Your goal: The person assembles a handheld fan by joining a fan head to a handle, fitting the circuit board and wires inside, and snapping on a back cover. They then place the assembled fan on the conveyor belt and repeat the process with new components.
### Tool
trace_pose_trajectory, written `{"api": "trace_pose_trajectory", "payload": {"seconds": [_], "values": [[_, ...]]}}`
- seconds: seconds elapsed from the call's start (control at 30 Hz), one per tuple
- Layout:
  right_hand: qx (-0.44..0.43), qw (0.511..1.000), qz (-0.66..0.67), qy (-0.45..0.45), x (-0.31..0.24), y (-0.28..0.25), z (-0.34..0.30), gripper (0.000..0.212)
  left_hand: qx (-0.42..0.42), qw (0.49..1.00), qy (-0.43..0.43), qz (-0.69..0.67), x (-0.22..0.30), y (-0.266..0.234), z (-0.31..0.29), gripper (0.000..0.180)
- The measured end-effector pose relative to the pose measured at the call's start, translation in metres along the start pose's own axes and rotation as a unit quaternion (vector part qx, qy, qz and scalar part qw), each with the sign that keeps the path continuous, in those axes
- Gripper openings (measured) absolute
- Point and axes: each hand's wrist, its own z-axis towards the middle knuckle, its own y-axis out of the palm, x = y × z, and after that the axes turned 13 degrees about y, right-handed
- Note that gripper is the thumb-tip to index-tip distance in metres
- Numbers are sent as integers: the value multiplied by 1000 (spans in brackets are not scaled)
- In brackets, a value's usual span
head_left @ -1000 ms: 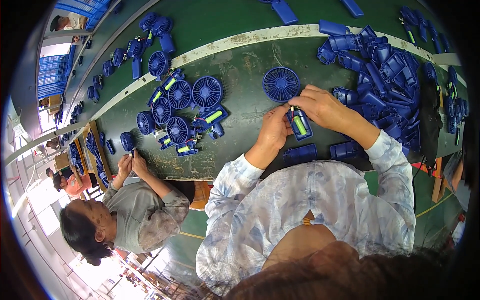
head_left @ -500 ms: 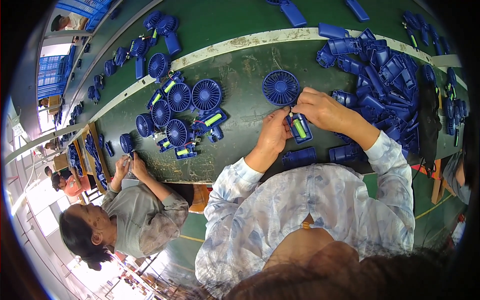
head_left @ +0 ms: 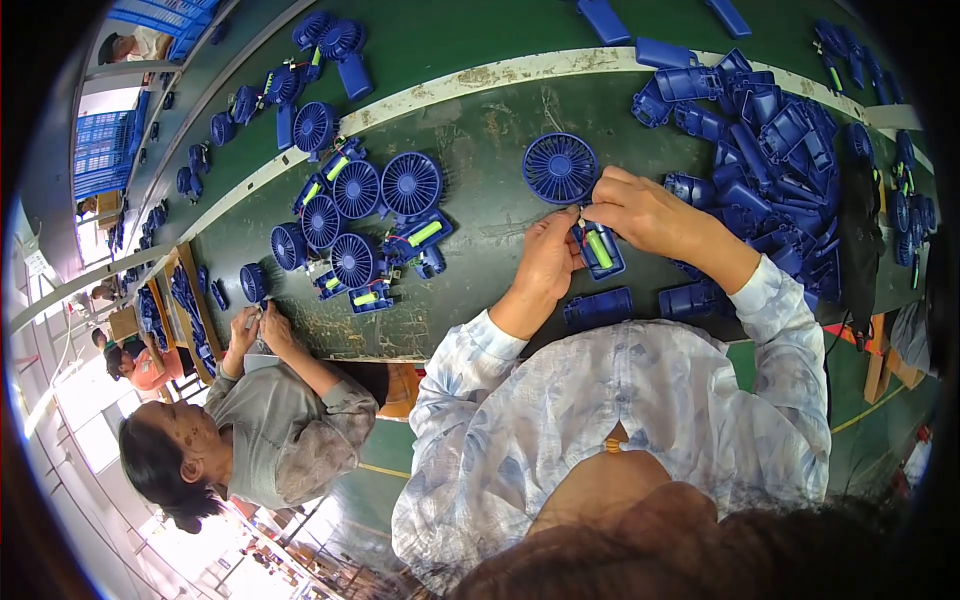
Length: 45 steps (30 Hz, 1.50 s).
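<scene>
Between my hands lies a small blue handheld fan (head_left: 560, 168), its round grille pointing away from me. Its handle is uncovered, and a light-green battery (head_left: 599, 249) shows inside the blue handle shell (head_left: 604, 268). My left hand (head_left: 546, 258) grips the handle from the left, thumb up by the neck. The fingers of my right hand (head_left: 640, 212) are pinched together at the top of the handle, just below the grille; whatever small part they hold is hidden. Two blue handle shells, a left one (head_left: 598, 308) and a right one (head_left: 688, 300), lie near the table edge before me.
To the right is a large heap of blue handle shells (head_left: 770, 170). Several fans with exposed batteries (head_left: 355, 190) lie to the left. Beyond a pale strip (head_left: 480, 80), more fans lie on a green surface. A co-worker (head_left: 290, 420) at the left handles another fan (head_left: 253, 283).
My hands stay at the fan's neck with only slight finger movement. The fan's head has shifted slightly. Parts beyond the pale strip have moved a little to the right.
</scene>
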Motion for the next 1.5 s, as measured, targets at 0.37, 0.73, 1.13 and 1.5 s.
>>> {"api": "trace_pose_trajectory", "payload": {"seconds": [0.37,0.73,1.13,1.5], "values": [[-53,997,-56,-22,-3,-4,4,11,-12,1000,11,4,-4,-6,-1,19],[-78,986,-135,-55,-11,-4,3,11,-64,998,22,-10,-5,-12,-2,20],[-71,993,-91,-30,-4,-5,3,9,-77,996,34,33,-5,-9,-5,17],[-61,998,-29,0,7,-4,4,6,-85,993,36,71,-10,-11,-1,23]]}}
